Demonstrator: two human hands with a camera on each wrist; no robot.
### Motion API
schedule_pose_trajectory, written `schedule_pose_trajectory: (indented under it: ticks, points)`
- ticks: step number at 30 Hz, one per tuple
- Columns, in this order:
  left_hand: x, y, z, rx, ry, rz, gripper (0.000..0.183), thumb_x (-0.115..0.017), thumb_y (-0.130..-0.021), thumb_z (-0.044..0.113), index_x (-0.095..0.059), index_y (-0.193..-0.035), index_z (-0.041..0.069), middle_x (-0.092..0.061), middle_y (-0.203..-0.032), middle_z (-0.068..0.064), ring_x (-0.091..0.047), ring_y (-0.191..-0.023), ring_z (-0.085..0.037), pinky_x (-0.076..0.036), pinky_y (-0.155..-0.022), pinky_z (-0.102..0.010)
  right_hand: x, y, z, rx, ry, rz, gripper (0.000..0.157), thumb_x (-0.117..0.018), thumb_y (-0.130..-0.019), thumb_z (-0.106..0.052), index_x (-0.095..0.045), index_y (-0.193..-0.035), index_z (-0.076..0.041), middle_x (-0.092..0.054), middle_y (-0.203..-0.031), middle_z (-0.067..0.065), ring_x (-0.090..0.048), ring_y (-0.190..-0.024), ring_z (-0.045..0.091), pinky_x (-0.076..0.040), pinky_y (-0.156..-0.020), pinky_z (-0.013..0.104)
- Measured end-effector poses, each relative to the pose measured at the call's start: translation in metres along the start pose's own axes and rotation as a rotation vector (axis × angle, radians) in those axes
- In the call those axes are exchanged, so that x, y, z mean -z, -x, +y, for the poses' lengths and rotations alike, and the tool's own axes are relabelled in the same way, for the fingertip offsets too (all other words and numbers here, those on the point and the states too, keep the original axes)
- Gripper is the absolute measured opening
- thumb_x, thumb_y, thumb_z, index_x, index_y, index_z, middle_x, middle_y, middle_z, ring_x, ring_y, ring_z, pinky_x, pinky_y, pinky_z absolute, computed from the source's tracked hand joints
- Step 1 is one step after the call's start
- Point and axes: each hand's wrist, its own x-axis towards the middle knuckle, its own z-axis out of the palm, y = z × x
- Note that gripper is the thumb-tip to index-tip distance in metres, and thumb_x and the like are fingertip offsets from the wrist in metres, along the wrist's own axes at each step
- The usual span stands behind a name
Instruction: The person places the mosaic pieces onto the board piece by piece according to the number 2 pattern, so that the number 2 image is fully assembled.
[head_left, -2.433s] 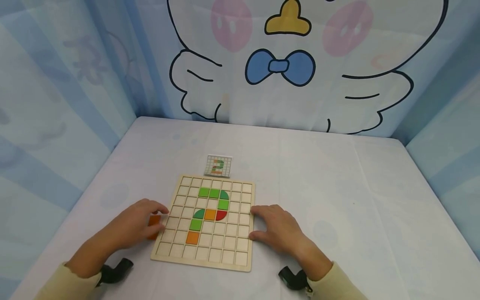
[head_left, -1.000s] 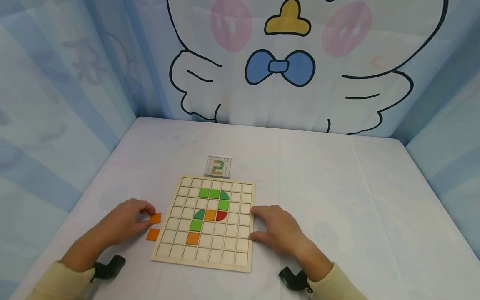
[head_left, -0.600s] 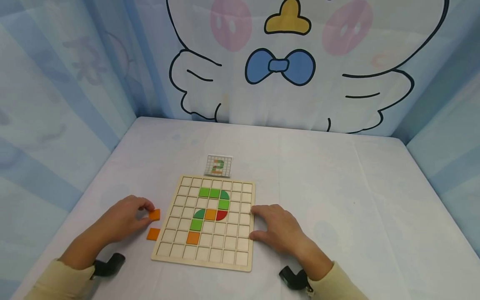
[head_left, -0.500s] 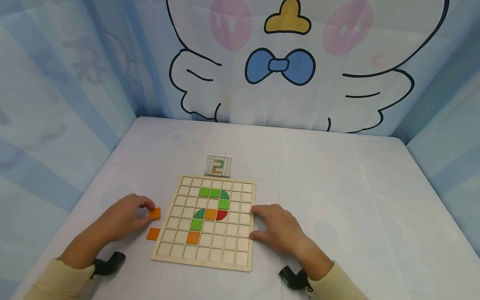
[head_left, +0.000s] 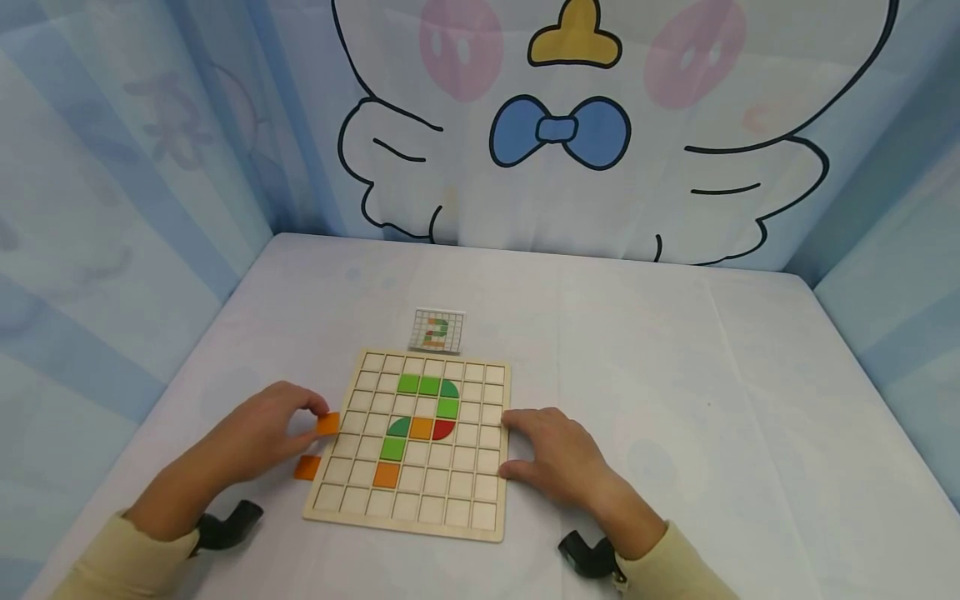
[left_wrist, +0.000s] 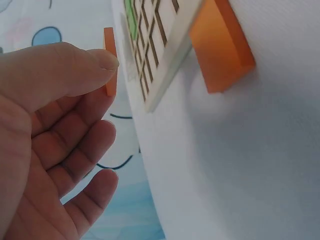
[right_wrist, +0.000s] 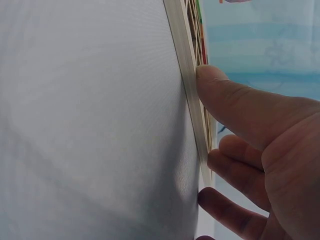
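Note:
My left hand (head_left: 262, 429) pinches an orange square tile (head_left: 327, 423) between thumb and fingertips, right at the left edge of the wooden grid board (head_left: 450, 510). In the left wrist view that held tile (left_wrist: 109, 39) stands edge-on under the thumb. A second orange tile (head_left: 306, 468) lies against the board's left side, below the hand. Thumb and fingertips of my right hand (head_left: 558, 454) rest along the board's right edge, spread and loosely bent. Set in the grid are several light green squares (head_left: 392, 449), orange squares (head_left: 386, 475), dark green quarter rounds (head_left: 449, 389) and a red quarter round (head_left: 442, 429).
Just behind the board lies a small card (head_left: 437, 331) printed with a coloured grid figure. A white cloth (head_left: 645, 375) covers the table, and printed curtains (head_left: 555, 200) stand at the back and sides. Each wrist carries a black camera mount (head_left: 231, 525).
My left hand first uncovered both loose orange tiles, drawing back left with one. Now it has moved right and slightly up to the board's edge with that tile. The right hand has stayed put.

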Motion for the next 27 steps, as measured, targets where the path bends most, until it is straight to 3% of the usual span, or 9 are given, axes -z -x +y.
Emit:
schedule_pose_trajectory:
  ticks: [11,27]
  points:
    - [0.0,-0.002,0.025,-0.011,-0.017,-0.027,0.024,-0.08,-0.085,0.01,-0.069,-0.106,0.011,-0.062,-0.115,-0.008,-0.056,-0.109,-0.03,-0.049,-0.095,-0.052,0.001,0.0,0.0,0.0,0.009,-0.006,0.053,-0.084,-0.081,-0.03,-0.065,-0.126,-0.011,-0.065,-0.127,0.003,-0.057,-0.118,0.028,-0.048,-0.094,0.049]
    - [-0.016,-0.008,0.045,-0.17,0.019,-0.036,0.021,-0.081,-0.084,0.012,-0.069,-0.101,0.016,-0.063,-0.106,0.002,-0.057,-0.102,-0.021,-0.052,-0.09,-0.044,0.001,0.0,-0.001,-0.001,-0.006,-0.002,0.054,-0.084,-0.081,-0.03,-0.064,-0.126,-0.01,-0.065,-0.127,0.005,-0.057,-0.118,0.029,-0.047,-0.095,0.05]
